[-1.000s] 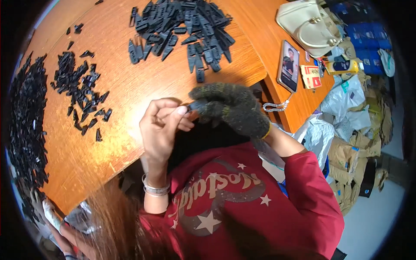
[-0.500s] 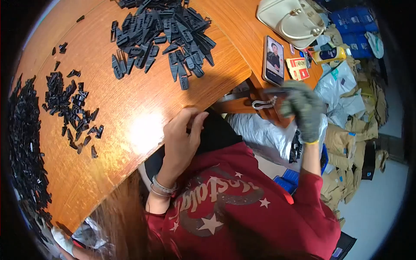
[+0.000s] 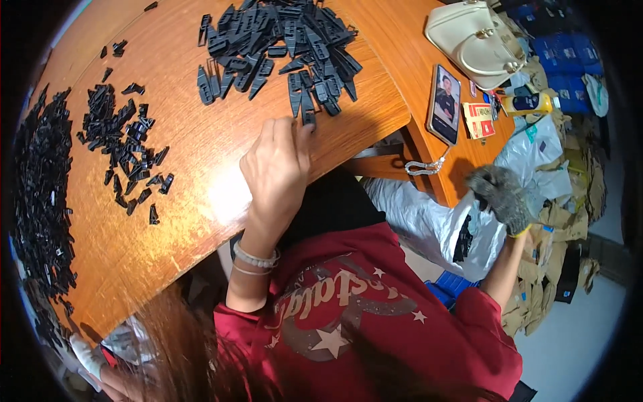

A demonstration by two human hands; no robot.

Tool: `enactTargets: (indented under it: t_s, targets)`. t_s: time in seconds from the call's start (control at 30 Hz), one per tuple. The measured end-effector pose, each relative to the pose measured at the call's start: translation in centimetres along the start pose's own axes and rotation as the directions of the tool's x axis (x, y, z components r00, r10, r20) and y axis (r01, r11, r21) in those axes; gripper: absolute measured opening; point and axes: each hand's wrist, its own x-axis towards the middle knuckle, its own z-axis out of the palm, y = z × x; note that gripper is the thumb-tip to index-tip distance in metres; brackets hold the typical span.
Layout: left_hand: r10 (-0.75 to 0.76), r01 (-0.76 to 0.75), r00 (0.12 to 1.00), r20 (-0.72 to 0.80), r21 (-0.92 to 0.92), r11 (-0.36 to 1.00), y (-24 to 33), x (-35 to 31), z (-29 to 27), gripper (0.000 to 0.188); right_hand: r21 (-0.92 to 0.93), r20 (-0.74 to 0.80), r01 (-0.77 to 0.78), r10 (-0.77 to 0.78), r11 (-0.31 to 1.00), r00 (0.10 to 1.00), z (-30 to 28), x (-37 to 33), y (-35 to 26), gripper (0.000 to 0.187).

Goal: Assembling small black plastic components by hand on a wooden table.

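Observation:
My bare left hand [image 3: 276, 164] reaches over the table edge. Its thumb and fingers close on the near end of a long black plastic piece [image 3: 308, 115] at the front of a heap of similar pieces [image 3: 288, 40]. On the right, my right hand [image 3: 499, 195], in a grey knit glove, hangs above the mouth of a white plastic bag [image 3: 418, 211]. Its fingers point down and are partly hidden, so I cannot tell whether they hold anything. Black pieces [image 3: 463, 238] show inside the bag.
Small black parts [image 3: 124, 144] lie scattered at left, beside a bigger pile [image 3: 43, 201]. A phone [image 3: 445, 106], a cream handbag [image 3: 475, 43] and a yellow bottle [image 3: 531, 103] stand at right. Another person's white-gloved hand [image 3: 88, 356] shows at lower left.
My left hand has moved up and forward to the heap's front piece. My right hand, which held a dark long piece by the phone, has moved down and right over the bag.

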Motion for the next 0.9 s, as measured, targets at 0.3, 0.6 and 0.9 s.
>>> enactTargets:
  t_s: [0.3, 0.6, 0.9]
  targets:
    - [-0.133, 0.118, 0.981, 0.137, 0.118, 0.986, -0.6, 0.6, 0.8, 0.028, -0.022, 0.412, 0.551, -0.494, 0.834, 0.766, 9.5, 4.4, -12.7, 0.022]
    - [-0.357, 0.708, 0.705, 0.612, -0.636, 0.306, -0.2, -2.5, -3.9, 0.022, 0.701, 0.509, 0.03, -0.529, 0.712, 0.679, 13.2, 4.4, -16.5, 0.035]
    - [-0.219, 0.327, 0.914, -0.343, 0.302, 0.895, -5.8, -3.8, -10.3, 0.01, 0.725, 0.489, -0.017, -0.497, 0.689, 0.717, 13.8, 4.6, -18.8, 0.032]
